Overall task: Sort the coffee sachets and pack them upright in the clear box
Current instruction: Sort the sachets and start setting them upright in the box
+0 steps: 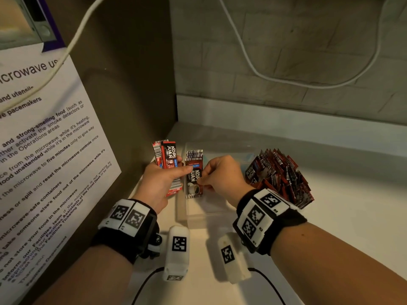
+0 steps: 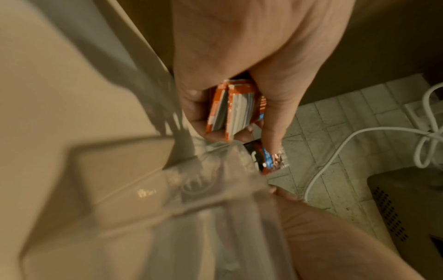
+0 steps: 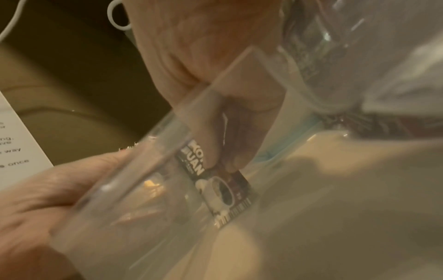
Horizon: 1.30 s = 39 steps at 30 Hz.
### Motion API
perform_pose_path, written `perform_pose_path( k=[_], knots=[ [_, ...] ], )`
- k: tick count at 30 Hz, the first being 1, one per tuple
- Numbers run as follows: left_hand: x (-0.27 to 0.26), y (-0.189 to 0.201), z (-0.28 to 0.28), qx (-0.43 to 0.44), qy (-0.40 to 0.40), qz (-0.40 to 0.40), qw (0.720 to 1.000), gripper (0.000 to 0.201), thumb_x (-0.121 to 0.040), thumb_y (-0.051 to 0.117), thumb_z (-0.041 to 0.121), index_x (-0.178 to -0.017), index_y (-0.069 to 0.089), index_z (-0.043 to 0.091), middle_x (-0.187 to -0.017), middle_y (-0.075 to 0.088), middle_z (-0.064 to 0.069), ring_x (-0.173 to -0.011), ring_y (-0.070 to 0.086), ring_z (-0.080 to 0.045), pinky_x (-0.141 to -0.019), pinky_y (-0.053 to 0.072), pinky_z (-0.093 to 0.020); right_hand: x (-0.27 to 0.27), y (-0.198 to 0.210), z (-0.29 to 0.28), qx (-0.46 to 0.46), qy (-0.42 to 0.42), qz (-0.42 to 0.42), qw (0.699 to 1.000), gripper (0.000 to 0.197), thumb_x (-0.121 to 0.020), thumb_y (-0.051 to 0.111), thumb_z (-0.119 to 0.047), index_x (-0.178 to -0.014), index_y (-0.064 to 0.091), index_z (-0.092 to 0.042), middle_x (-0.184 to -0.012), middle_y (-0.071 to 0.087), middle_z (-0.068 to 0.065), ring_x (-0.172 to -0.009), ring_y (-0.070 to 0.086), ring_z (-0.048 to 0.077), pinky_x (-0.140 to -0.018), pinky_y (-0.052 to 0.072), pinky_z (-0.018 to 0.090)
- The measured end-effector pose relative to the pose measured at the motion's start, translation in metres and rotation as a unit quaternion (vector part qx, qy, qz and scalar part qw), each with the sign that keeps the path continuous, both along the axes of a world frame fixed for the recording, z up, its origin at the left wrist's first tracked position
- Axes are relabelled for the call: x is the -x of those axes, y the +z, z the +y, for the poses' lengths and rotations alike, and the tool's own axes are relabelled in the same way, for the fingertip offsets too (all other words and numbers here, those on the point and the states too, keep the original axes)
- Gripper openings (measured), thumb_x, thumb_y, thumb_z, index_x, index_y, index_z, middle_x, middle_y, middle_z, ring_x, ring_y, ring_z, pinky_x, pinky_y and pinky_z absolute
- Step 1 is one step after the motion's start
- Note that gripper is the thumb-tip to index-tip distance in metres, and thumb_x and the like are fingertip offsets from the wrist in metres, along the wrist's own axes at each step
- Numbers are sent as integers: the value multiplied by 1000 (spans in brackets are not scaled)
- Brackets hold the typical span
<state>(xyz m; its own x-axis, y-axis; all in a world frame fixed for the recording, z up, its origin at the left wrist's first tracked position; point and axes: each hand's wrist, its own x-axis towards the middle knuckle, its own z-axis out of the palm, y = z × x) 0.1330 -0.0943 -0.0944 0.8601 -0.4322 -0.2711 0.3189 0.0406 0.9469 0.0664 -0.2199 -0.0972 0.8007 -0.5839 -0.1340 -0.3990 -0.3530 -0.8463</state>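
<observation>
— On the pale countertop (image 1: 330, 216), what is seen of the clear box (image 1: 182, 216)?

— A rectangular tub of thin, glossy transparent plastic is set in the corner by the brown side panel (image 1: 132, 84). One flat foil sachet (image 1: 194, 175) (brown and black, barcode strips at both ends, a coffee cup printed low) is stood upright inside at its left end.

— How is that sachet held?

— It is pinched by the curled fingers and thumb of the right hand (image 1: 222, 175); through the box wall, the fingertips (image 3: 239, 161) are seen pressed on its printed face.

— And the left hand (image 1: 160, 183)?

— A small bundle of red sachets (image 1: 167, 159) is gripped in it, fanned slightly and held just left of the box; their crimped edges are shown in the left wrist view.

— What else is contained?

— A crowded heap of dark red sachets (image 1: 279, 175) is packed on end at the right; whether its container is part of the box cannot be told.
</observation>
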Motion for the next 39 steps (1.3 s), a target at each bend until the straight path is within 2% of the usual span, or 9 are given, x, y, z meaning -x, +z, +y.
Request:
perform_pose_path(
  k=[3, 7, 10, 13, 19, 25, 29, 35, 39],
  knots=[
    [0, -1, -3, -27, -2, -6, 1000, 36, -71, 75, -10, -98, 67, 13, -84, 71, -9, -75, 68, -24, -76, 52, -38, -2, -2, 1, 23, -1, 3, 1000, 30, -70, 80, -4, -55, 57, -16, -59, 61, -1, -61, 61, 17, -73, 59, 39],
    [-2, -2, -3, -30, -3, -8, 1000, 34, -73, 72, -13, -91, 66, 15, -78, 70, -6, -67, 67, -19, -70, 51, -32, -1, -4, 2, 53, 8, 19, 998, 30, -66, 84, -7, -58, 56, -15, -62, 64, 2, -63, 64, 20, -72, 59, 40],
    [-3, -4, -3, -31, -2, -4, 1000, 35, -72, 72, -13, -91, 66, 16, -85, 71, -8, -78, 69, -25, -80, 53, -40, 1, -2, 2, 110, 32, 61, 992, 31, -62, 87, -19, -64, 56, -16, -73, 65, 4, -68, 62, 19, -62, 52, 29],
    [-3, -5, -4, -30, 0, -5, 1000, 35, -72, 72, -13, -90, 66, 16, -84, 71, -7, -79, 69, -25, -78, 54, -39, 4, -3, 4, 162, 53, 116, 979, 39, -59, 87, -30, -77, 57, -14, -79, 61, 1, -72, 57, 16, -56, 40, 22],
    [-4, -6, -5, -19, 9, -6, 1000, 33, -73, 73, -10, -89, 66, 18, -82, 71, -5, -70, 67, -19, -62, 49, -28, 0, -9, 14, 166, 88, 140, 972, 32, -62, 83, -26, -86, 64, -16, -78, 62, -1, -71, 60, 18, -61, 43, 24],
    [-4, -5, -7, -5, 12, 1, 1000, 29, -74, 75, -5, -88, 66, 18, -82, 70, -6, -69, 65, -21, -69, 49, -33, -7, -9, 16, 214, 81, 126, 965, 18, -77, 68, -19, -94, 66, -13, -78, 58, 1, -72, 58, 22, -63, 44, 25],
    [-4, -3, -7, -2, 10, 2, 1000, 28, -75, 75, -3, -93, 66, 17, -86, 70, -7, -73, 65, -22, -74, 51, -36, -11, -12, 16, 224, 72, 132, 963, 21, -79, 67, -22, -98, 65, -14, -82, 60, 2, -74, 60, 23, -64, 46, 28],
    [-4, -4, -6, -15, 8, -2, 1000, 33, -74, 75, -5, -95, 66, 19, -84, 70, -4, -72, 65, -20, -70, 50, -33, -9, -12, 13, 201, 62, 141, 968, 22, -79, 71, -27, -94, 64, -13, -81, 59, 2, -77, 62, 22, -67, 48, 28],
    [-2, -4, -6, -22, 8, -5, 1000, 33, -74, 75, -4, -99, 67, 16, -86, 71, -5, -78, 66, -23, -79, 51, -39, -8, -11, 14, 196, 58, 142, 969, 25, -79, 72, -28, -97, 64, -12, -83, 59, 3, -81, 63, 24, -69, 49, 29]
  ],
)
